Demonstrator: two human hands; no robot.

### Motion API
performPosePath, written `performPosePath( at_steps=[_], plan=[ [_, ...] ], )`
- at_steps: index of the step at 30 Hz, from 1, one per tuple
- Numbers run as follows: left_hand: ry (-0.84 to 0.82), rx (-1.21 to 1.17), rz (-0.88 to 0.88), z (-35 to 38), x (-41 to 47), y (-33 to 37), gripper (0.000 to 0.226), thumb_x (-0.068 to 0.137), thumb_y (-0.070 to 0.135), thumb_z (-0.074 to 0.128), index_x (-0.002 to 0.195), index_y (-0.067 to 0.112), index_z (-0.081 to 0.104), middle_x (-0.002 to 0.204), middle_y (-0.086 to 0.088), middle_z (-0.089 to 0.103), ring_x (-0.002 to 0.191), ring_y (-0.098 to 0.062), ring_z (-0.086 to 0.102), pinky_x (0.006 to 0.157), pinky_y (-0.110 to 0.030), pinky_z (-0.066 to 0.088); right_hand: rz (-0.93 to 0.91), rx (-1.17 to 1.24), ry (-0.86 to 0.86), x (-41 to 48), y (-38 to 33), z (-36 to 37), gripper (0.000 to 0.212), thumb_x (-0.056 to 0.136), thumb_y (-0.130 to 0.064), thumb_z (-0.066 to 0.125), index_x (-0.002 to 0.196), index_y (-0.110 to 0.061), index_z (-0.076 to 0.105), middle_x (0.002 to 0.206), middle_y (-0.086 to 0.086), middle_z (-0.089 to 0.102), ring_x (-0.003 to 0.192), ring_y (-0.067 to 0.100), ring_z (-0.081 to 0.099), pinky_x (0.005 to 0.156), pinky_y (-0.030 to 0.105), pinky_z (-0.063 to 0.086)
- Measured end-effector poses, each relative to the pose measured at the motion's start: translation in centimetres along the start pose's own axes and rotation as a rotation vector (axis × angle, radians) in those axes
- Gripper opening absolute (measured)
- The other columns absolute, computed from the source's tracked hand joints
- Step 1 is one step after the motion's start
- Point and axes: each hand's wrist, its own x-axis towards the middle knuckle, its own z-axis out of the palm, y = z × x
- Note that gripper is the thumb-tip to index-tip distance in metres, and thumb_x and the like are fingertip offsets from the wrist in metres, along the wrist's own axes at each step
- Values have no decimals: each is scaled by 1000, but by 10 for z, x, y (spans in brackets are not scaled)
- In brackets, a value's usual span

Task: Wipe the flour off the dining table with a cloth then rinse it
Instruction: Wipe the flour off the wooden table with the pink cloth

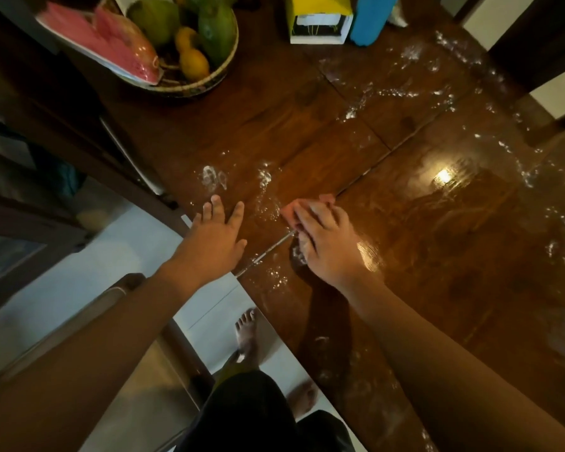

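Note:
The dark glossy wooden dining table carries white flour in streaks across its far right part and in smudges between my hands. My left hand lies palm down at the table's left edge, fingers spread, holding nothing. My right hand rests on the tabletop over a seam between boards, fingers stretched out close together and dusted white, with a patch of flour under its heel. No cloth is in view.
A woven basket of fruit with a pink packet stands at the far left. A yellow-and-white box and a blue container stand at the back. Dark chairs flank the table. My bare feet stand on pale floor tiles.

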Motion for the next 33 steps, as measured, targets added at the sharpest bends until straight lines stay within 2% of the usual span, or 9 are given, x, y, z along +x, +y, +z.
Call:
performPosePath(
  at_steps=[3, 6, 10, 14, 17, 20, 25, 30, 33],
  plan=[
    [10, -202, -14, -14, 2, -11, 66, 102, 37, 45, 158, 29, 10, 165, -17, -3, 152, -37, 1, 120, -55, 9, -171, -116, -154, -1, 5, 2, 55, 103, -41, 20, 157, -36, 19, 165, -9, 17, 152, 29, 13, 122, 54, 17],
    [98, -299, -44, -35, 11, -29, 63, 101, 31, 51, 156, 31, 19, 165, -14, 6, 151, -38, 7, 119, -57, 12, -147, -137, -202, -2, 25, -18, 63, 102, -34, 34, 156, -46, 5, 166, -15, 2, 152, 26, 15, 122, 52, 15],
    [161, -301, -121, -61, 29, -59, 65, 99, 28, 54, 154, 29, 21, 164, -17, 10, 149, -41, 11, 118, -58, 18, 170, -84, -28, 13, 34, -36, 47, 100, -44, 47, 145, -53, 37, 166, -6, 18, 143, 37, 19, 114, 59, 23],
    [145, -276, -136, -71, 50, -85, 67, 99, 26, 55, 156, 23, 21, 161, -21, 17, 149, -39, 16, 119, -56, 21, 298, 71, 202, 53, 21, -36, 39, 93, -32, 65, 132, -29, 61, 145, 6, 42, 129, 35, 36, 104, 53, 44],
    [50, -192, -107, -63, 60, -94, 67, 102, 23, 50, 158, 21, 13, 163, -21, 5, 151, -39, 7, 117, -54, 23, 247, 166, 179, 77, 7, -26, 41, 95, -32, 63, 134, -20, 62, 136, 4, 52, 125, 30, 42, 104, 48, 44],
    [39, -134, -104, -57, 64, -98, 64, 105, 22, 43, 158, 24, 7, 164, -20, 0, 151, -40, 5, 116, -54, 26, 133, 150, 164, 82, -8, -17, 38, 98, -33, 52, 134, -23, 62, 139, 1, 51, 126, 29, 40, 101, 45, 44],
    [50, -70, -97, -54, 67, -97, 63, 106, 19, 40, 158, 21, 6, 163, -24, 2, 150, -42, 10, 113, -52, 31, -183, 107, 23, 79, 4, -21, 49, 92, -10, 53, 135, -32, 60, 145, -10, 52, 131, 25, 43, 102, 51, 44],
    [47, -46, -101, -54, 69, -96, 62, 106, 18, 40, 158, 20, 6, 163, -24, 2, 150, -42, 8, 114, -52, 29, -33, 78, 56, 98, -2, -21, 46, 98, -25, 43, 143, -23, 53, 152, 4, 47, 142, 33, 36, 110, 59, 37],
    [45, -39, -108, -53, 68, -94, 62, 106, 17, 40, 157, 20, 6, 163, -25, 1, 150, -42, 7, 115, -52, 27, 87, 56, 45, 118, -30, -13, 48, 103, -42, 39, 149, -26, 45, 158, 3, 38, 145, 33, 31, 117, 54, 28]
  ],
)
